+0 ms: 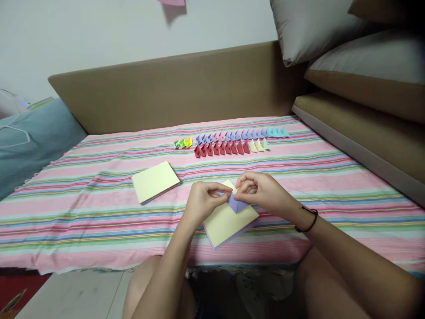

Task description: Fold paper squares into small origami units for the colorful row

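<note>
A folded piece of purple paper is held up between my two hands, its lower tip pointing towards me. My left hand pinches its left side between thumb and forefinger. On the other side, my right hand grips the paper near its top with closed fingertips. Right below lies a stack of pale yellow paper, with a purple sheet edge showing underneath. The paper's upper part is partly covered by my fingers.
Two rows of folded paper boats, including red boats, stand beyond my hands. Three green and yellow boats sit left of them. Another paper stack lies left on the striped cloth. Cushions are piled at the right.
</note>
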The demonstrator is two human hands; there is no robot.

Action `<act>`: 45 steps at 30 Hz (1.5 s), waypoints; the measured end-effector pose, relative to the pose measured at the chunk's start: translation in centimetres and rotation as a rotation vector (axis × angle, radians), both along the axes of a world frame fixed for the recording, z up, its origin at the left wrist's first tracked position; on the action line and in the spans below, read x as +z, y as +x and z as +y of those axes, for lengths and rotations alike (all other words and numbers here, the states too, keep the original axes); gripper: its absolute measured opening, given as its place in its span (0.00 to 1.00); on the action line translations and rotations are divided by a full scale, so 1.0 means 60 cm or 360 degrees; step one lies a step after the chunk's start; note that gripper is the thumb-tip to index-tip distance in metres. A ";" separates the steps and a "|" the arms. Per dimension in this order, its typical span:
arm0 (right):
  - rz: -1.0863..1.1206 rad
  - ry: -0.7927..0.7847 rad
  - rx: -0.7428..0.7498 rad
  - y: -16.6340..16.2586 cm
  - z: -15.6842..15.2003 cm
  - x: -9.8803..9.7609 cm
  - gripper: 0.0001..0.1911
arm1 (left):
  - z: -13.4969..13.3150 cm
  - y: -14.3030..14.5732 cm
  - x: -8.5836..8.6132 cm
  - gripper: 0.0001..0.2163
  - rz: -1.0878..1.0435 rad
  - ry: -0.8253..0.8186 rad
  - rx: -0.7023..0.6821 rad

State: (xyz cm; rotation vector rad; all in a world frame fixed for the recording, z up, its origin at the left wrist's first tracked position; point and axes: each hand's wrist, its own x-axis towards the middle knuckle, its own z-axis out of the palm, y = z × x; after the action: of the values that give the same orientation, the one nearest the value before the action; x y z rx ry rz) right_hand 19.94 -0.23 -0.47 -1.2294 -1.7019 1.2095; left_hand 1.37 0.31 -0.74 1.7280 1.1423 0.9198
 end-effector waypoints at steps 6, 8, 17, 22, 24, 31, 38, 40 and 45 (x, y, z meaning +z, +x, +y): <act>0.0074 -0.0132 -0.0010 0.007 0.002 0.006 0.11 | 0.011 -0.029 0.008 0.06 -0.0095 -0.0083 0.0127; 0.0137 -0.0146 -0.0065 0.009 0.004 0.006 0.11 | 0.015 -0.036 0.010 0.07 -0.0161 -0.0032 0.0246; 0.0548 -0.0284 -0.0414 -0.003 0.007 0.006 0.17 | 0.002 0.022 -0.008 0.17 -0.0652 -0.0424 0.0070; 0.0620 -0.0286 -0.0188 -0.012 0.003 0.008 0.15 | 0.005 0.020 -0.022 0.14 -0.0793 -0.0438 0.0255; 0.0627 -0.0270 -0.0151 -0.011 0.003 0.007 0.14 | 0.006 0.014 -0.018 0.15 -0.0822 -0.0507 0.0240; 0.0583 -0.0141 -0.0151 -0.010 0.004 0.004 0.13 | 0.006 0.012 -0.009 0.13 -0.0794 -0.0489 0.0235; 0.0688 -0.0238 0.0011 -0.011 -0.004 0.014 0.20 | 0.005 0.015 -0.018 0.14 -0.1066 -0.0722 0.0066; 0.0688 -0.0240 0.0023 -0.010 -0.004 0.014 0.21 | 0.005 0.017 -0.019 0.14 -0.1038 -0.0722 0.0060; 0.0665 -0.0291 0.0065 -0.013 -0.004 0.009 0.22 | 0.003 0.022 -0.018 0.12 -0.0856 -0.0511 0.0194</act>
State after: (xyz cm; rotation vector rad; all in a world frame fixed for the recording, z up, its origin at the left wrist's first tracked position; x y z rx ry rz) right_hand 19.19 -0.48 0.08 -0.9609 -1.3369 1.5498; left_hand 2.67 0.50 -1.85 1.0716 0.9717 1.1198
